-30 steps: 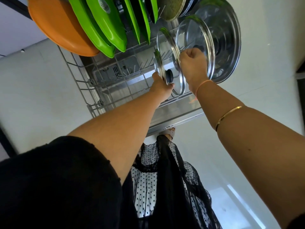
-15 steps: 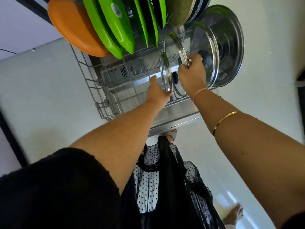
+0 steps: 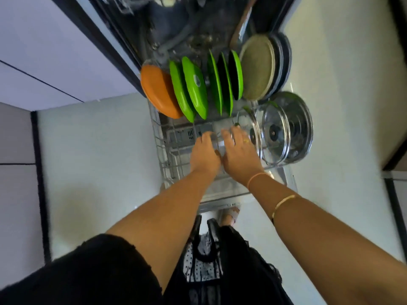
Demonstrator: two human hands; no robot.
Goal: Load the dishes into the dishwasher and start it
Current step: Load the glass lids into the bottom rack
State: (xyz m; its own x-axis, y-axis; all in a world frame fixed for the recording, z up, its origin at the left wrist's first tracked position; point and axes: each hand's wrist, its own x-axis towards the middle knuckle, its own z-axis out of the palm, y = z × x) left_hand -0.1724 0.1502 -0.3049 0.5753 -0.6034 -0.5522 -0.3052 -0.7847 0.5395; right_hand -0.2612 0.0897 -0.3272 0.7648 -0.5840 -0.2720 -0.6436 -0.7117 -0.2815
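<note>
The right hand has left the middle glass lid at its 3 o'clock and now lies, fingers straight, beside the left hand, the small glass lid between them low in the rack, likely being seated; blur hides the left's grip

One view only, head-worn and wide-angle. Looks steeply down and a little forward, past both forearms, onto the pulled-out rack and the open dishwasher. Near: left hand and right hand mid-frame, floor on both sides.
</note>
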